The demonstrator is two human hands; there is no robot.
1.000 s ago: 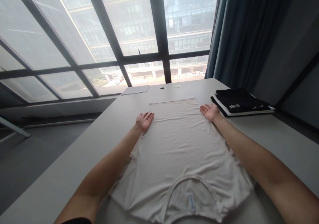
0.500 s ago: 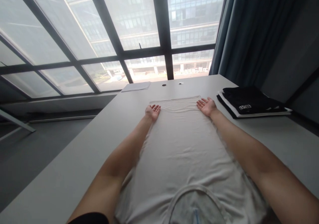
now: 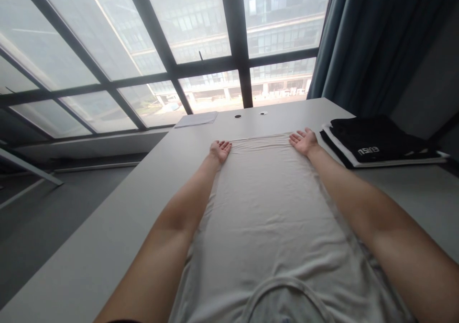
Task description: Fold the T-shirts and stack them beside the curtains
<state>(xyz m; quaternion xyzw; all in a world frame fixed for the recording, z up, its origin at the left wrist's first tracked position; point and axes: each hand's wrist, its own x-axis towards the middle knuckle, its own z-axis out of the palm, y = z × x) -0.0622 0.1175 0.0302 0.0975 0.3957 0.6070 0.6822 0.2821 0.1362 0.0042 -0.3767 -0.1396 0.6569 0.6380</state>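
A light grey T-shirt lies spread on the white table, its neckline towards me and its hem at the far end. My left hand rests palm up at the far left corner of the shirt, fingers stretched over the fabric. At the far right corner, my right hand also lies palm up with its fingers spread and touching the cloth. Small creases run across the fabric between the two hands. Wrinkles gather around the collar near me.
A stack of folded black and white clothes sits on the table at the right. Papers lie at the far left edge, near two cable holes. Windows and a dark blue curtain stand behind.
Both hands have slid slightly away from me to the shirt's far hem, with the palms still up. The view has shifted a little.
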